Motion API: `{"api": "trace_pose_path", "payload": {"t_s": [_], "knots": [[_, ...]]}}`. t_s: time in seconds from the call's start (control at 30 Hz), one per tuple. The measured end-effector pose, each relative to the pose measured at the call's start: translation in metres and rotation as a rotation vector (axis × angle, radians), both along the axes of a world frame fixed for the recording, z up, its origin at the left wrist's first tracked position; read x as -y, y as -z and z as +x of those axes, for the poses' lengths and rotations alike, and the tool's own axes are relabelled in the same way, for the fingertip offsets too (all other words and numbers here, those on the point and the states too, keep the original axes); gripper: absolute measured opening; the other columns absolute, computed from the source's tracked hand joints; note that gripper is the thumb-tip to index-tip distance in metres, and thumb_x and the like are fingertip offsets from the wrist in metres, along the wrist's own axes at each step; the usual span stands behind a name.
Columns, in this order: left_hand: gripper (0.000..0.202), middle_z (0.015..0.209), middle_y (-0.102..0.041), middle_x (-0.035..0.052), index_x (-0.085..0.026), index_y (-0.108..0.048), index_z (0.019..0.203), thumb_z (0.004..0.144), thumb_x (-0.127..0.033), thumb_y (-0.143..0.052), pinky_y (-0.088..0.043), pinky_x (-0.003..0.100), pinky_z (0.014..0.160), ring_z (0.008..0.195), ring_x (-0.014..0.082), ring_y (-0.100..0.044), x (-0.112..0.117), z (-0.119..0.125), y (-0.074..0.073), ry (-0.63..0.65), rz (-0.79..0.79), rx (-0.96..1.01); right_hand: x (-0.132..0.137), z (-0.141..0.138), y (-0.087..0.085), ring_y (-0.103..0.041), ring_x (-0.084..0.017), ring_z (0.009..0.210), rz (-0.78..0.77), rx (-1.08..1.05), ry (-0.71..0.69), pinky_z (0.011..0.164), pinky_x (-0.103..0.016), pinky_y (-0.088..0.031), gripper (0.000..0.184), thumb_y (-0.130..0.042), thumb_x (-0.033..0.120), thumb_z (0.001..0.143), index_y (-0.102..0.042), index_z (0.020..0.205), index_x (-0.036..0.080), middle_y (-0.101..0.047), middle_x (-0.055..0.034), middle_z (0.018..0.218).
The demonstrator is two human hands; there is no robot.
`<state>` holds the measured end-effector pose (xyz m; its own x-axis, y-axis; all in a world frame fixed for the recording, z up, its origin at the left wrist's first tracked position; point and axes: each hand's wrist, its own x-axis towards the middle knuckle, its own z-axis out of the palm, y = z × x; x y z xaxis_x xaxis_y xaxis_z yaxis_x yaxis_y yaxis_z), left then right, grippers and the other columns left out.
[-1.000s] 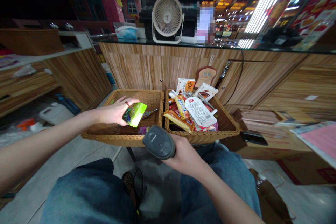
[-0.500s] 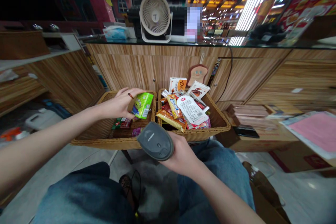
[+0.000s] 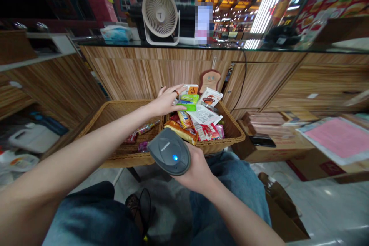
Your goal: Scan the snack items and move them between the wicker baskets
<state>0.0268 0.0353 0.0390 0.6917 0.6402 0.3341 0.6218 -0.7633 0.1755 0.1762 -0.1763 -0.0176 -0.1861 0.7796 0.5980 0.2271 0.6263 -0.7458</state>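
My left hand (image 3: 167, 100) reaches over the right wicker basket (image 3: 230, 134) and grips a bright green snack pack (image 3: 188, 103) above the pile of packets there. My right hand (image 3: 196, 167) is closed round a grey barcode scanner (image 3: 169, 152) with a blue light lit on top, held over my lap in front of the two baskets. The left wicker basket (image 3: 115, 111) holds only a few small wrapped sweets (image 3: 144, 128).
A wooden counter (image 3: 178, 69) stands behind the baskets, with a white fan (image 3: 160, 15) and a monitor on top. A cardboard box with a black phone (image 3: 261, 141) and a pink sheet (image 3: 337, 138) lie right. A white jug (image 3: 31, 138) sits left on the floor.
My left hand has carried the green pack from over the left basket to over the right basket. The scanner's blue light has come on.
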Motion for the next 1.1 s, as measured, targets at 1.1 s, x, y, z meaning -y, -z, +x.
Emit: {"api": "trace_pose_path", "payload": {"t_s": [1.1], "knots": [[0.047,0.111,-0.079,0.0151,-0.023,-0.077,0.11,0.071,-0.049,-0.076,-0.047,0.044,0.096,0.112,0.0373,-0.069,-0.008,-0.161,0.14,-0.552,-0.518,-0.497,-0.008,-0.007,0.012,-0.07,-0.023,0.068,-0.196,-0.063,0.118,0.068,-0.035,-0.062,0.007,-0.074,0.024,0.078,-0.07,0.082,0.02,-0.079,-0.0078,0.08]]}}
